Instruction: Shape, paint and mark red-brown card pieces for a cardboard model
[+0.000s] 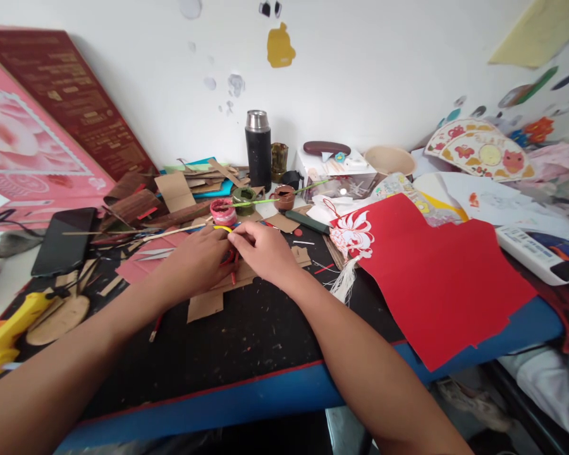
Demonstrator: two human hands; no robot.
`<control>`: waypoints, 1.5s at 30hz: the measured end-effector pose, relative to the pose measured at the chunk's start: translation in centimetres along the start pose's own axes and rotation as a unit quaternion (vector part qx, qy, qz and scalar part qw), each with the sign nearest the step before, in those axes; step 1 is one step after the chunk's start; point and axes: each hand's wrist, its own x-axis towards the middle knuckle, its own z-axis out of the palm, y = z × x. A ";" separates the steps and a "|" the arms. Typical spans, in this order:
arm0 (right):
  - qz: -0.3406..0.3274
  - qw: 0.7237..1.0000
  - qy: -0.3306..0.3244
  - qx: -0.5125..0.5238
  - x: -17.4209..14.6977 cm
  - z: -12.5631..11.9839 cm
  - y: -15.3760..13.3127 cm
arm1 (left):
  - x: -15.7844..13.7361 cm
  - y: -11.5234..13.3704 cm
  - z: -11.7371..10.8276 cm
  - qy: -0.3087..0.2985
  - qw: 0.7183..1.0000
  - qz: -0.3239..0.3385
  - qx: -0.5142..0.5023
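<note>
The left hand (203, 258) and right hand (262, 248) meet at a yellow piece (224, 228), with a black flask (258, 155) at twelve o'clock from them, a red sheet (448, 281) at three, a phone (64, 242) at nine.

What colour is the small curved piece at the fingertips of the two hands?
The small curved piece is yellow, best seen in the head view.

Around the right hand (260, 248), on the worktop (275, 341): phone (64, 243) at nine o'clock, glue gun (14, 328) at eight, flask (258, 153) at twelve with jars (245, 197) before it, bowl (389, 165) at two, paper (446, 278) at three, overlapping the near edge.
</note>
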 end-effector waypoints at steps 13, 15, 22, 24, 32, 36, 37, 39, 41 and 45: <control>0.001 1.000 -0.003 -0.001 0.0 -0.1 -0.2 | -0.2 1.2 0.0 0.021 1.000 -0.003 -0.017; 0.007 1.000 -0.008 -0.001 0.0 -0.2 -0.3 | -0.4 1.4 0.4 0.031 0.999 -0.008 -0.015; 0.018 1.000 -0.017 -0.011 -0.1 -0.3 -0.4 | -0.9 1.5 0.4 0.017 0.999 0.003 -0.048; 0.019 1.000 -0.017 -0.012 -0.1 -0.3 -0.4 | -0.9 1.6 0.2 0.010 0.999 0.004 -0.049; 0.016 1.000 -0.017 -0.016 0.0 -0.2 -0.3 | -1.3 1.8 0.1 0.029 0.997 0.005 -0.077; 0.015 1.000 -0.016 -0.019 -0.1 -0.2 -0.4 | -1.3 1.9 0.1 0.040 0.997 0.002 -0.072; 0.015 1.000 -0.015 -0.020 -0.1 -0.2 -0.4 | -1.3 1.9 0.2 0.043 0.997 0.001 -0.068; 0.015 1.000 -0.015 -0.021 -0.1 -0.2 -0.5 | -1.3 1.9 0.3 0.050 0.997 -0.001 -0.061; 0.015 1.000 -0.016 -0.021 -0.1 -0.3 -0.5 | -1.3 1.9 0.5 0.056 0.997 -0.002 -0.052; 0.016 1.000 -0.017 -0.019 -0.2 -0.3 -0.6 | -1.3 2.0 0.7 0.061 0.998 -0.003 -0.031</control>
